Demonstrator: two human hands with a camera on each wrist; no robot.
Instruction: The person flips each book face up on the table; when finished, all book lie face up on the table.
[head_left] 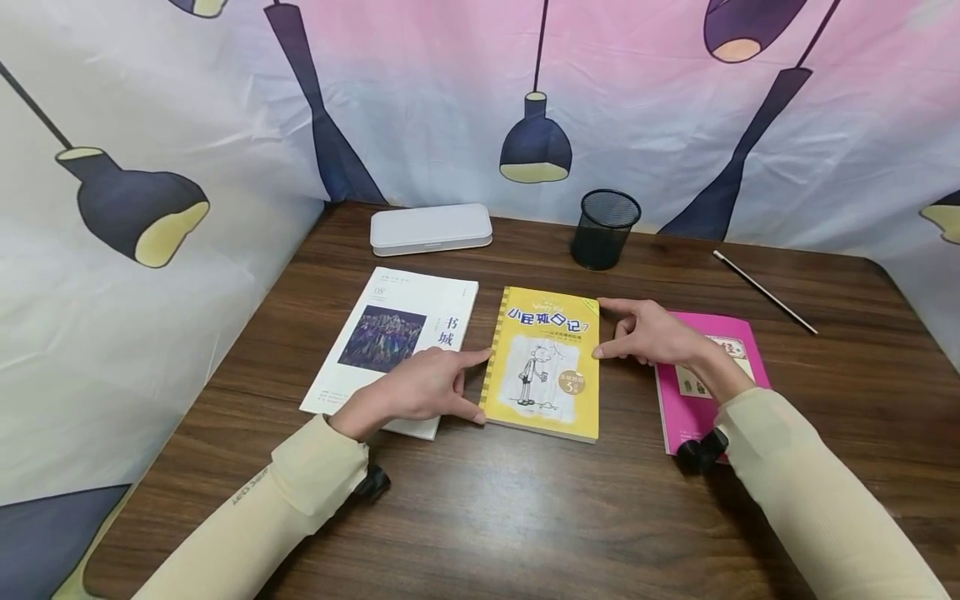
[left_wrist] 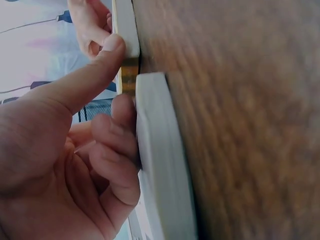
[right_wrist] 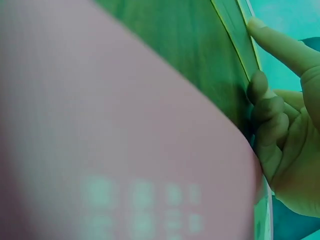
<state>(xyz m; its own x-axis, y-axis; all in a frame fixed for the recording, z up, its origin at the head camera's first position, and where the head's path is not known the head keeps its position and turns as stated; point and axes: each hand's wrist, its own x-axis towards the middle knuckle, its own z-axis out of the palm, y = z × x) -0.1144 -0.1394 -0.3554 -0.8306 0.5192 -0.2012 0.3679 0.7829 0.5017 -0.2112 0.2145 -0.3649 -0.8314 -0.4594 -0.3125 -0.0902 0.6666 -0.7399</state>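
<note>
A yellow comic-style book lies flat on the wooden table between both hands. My left hand touches its left edge with outstretched thumb and index finger, the other fingers bent. On the opposite side, the index finger and thumb of my right hand spread along the right edge. Under my left hand lies a white book with a dark picture; in the left wrist view the white book's edge runs beside my bent fingers. A pink book lies partly hidden beneath my right hand and wrist.
At the back of the table stand a white pencil case and a black mesh pen holder. A thin stick-like pen lies at the right. Behind hangs a cloth printed with lamps.
</note>
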